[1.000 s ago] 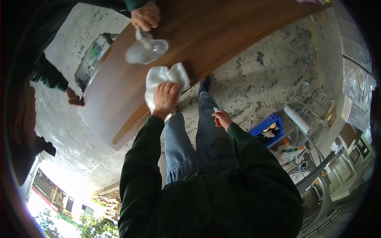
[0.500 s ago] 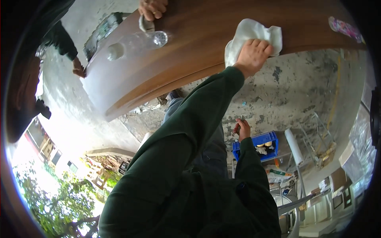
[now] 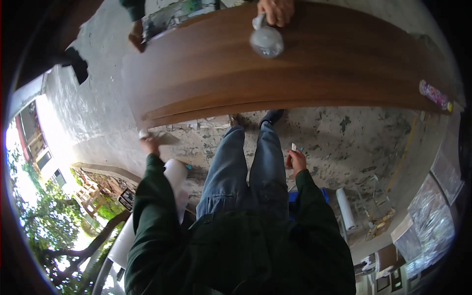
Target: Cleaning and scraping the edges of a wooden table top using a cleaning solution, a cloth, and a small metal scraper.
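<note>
My left hand (image 3: 151, 143) is closed on a white cloth (image 3: 169, 138), blurred by motion, at the near left corner of a long brown wood-grain board (image 3: 344, 64). Low on the right, over the floor, my right hand (image 3: 297, 160) closes round a small tool with a pale tip and reddish body; its kind is unclear. Across the board, another person's hand (image 3: 278, 11) is beside a clear plastic bottle (image 3: 267, 42) and a scrap of pale cloth. A further hand (image 3: 136, 39), under a dark green sleeve, is by the board's far left end.
A pink and purple bottle (image 3: 434, 95) lies at the board's right end. Beside my legs are a blue crate (image 3: 324, 194), partly hidden by my arm, and white rolls (image 3: 345, 209) (image 3: 176, 173). Clear wrapped sheeting (image 3: 427, 231) stands at the right.
My left hand has swung with the cloth from the board's near edge on the right to its left corner. The view has shifted, and the clear bottle now appears farther right.
</note>
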Action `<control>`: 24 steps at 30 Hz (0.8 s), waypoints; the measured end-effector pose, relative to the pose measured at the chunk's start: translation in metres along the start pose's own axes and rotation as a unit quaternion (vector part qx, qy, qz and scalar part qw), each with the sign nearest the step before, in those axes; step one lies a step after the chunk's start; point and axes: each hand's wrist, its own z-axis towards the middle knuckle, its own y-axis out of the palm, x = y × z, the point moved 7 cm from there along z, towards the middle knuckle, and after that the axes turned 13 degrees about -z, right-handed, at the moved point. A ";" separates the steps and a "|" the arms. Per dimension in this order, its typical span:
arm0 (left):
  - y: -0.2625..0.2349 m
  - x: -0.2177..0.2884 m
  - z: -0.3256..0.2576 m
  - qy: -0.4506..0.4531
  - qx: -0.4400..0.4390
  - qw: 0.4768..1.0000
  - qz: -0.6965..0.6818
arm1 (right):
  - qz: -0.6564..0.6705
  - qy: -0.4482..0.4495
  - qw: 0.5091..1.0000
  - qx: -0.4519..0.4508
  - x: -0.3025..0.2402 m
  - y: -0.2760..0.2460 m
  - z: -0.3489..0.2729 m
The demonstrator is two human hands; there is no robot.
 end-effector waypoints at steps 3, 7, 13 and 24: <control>-0.095 -0.002 0.016 0.055 0.080 0.995 0.034 | -0.019 -0.073 0.997 -0.019 -0.023 0.027 -0.008; -0.044 0.054 -0.033 0.055 -0.005 0.966 -0.252 | -0.076 -0.095 0.992 -0.021 -0.046 0.050 -0.017; 0.161 0.208 -0.163 0.369 -0.161 0.913 -0.069 | -0.112 -0.107 0.986 -0.054 -0.075 0.106 -0.027; 0.130 0.179 -0.098 0.389 -0.067 0.918 0.045 | -0.187 -0.112 0.974 -0.056 -0.087 0.162 -0.031</control>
